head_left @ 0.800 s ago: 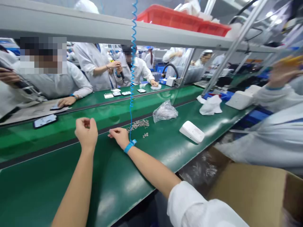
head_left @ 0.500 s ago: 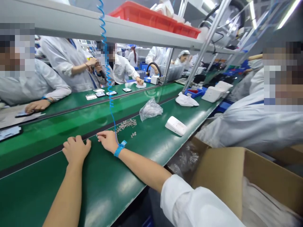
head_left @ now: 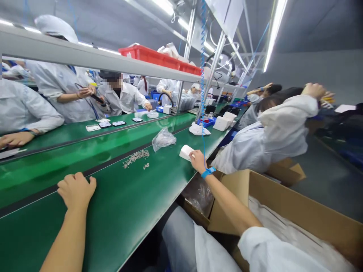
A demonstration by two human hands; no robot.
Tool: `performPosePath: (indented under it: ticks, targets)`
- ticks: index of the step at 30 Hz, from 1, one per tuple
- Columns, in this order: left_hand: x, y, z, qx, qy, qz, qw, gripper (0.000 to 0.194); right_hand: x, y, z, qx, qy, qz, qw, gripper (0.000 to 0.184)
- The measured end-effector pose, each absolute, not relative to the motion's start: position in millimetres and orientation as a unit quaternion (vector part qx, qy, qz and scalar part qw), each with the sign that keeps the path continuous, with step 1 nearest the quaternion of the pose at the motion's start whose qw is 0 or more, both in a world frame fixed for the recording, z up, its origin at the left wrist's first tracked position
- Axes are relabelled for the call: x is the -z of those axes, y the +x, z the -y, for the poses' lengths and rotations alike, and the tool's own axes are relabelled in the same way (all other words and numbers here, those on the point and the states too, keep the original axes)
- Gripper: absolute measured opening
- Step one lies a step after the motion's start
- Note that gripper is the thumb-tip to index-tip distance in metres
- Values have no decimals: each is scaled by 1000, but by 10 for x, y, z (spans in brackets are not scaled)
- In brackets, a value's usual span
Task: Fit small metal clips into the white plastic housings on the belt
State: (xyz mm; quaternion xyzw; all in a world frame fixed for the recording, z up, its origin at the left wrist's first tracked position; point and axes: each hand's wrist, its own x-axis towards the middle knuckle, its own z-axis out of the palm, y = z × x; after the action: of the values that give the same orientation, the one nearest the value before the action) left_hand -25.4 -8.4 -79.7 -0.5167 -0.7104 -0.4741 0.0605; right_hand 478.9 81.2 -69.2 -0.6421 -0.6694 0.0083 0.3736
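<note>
My left hand [head_left: 76, 189] rests on the green belt [head_left: 119, 204] in a loose fist, fingers curled under, nothing visible in it. My right hand [head_left: 197, 160], with a blue wrist strap [head_left: 208, 172] and coiled blue cord [head_left: 203, 75], reaches to the right and touches a white box-shaped device [head_left: 186, 152] near the belt's edge; its fingers curl against the device's near side. A scatter of several small grey parts [head_left: 136, 158] lies on the belt between my hands. A crumpled clear plastic bag [head_left: 163, 139] sits beyond the parts.
An open cardboard box [head_left: 272, 204] stands right of the belt by my right arm. A person in a white coat [head_left: 269, 136] sits close on the right. Other workers in white coats [head_left: 68, 94] sit across the belts. Red bins [head_left: 159, 58] sit on the overhead shelf.
My right hand left the spot beside the small parts and moved right to the white device. My left hand came down onto the belt. The view swung to the right.
</note>
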Motion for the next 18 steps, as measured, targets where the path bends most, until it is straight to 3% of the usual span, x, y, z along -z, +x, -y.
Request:
performPosePath:
  ticks: [5,11,18]
  targets:
    - [789,-20,244,445,-529,717,88,30,843,4733,-837,-24,-618,703,351,17]
    - [964,284,437,360,-570,729,120,45,828,4066,-620,-69,-514,797,309,17]
    - [1096,742,437,337,-798,492,82,38,771,3079,-217,-93,-470,838,262,11]
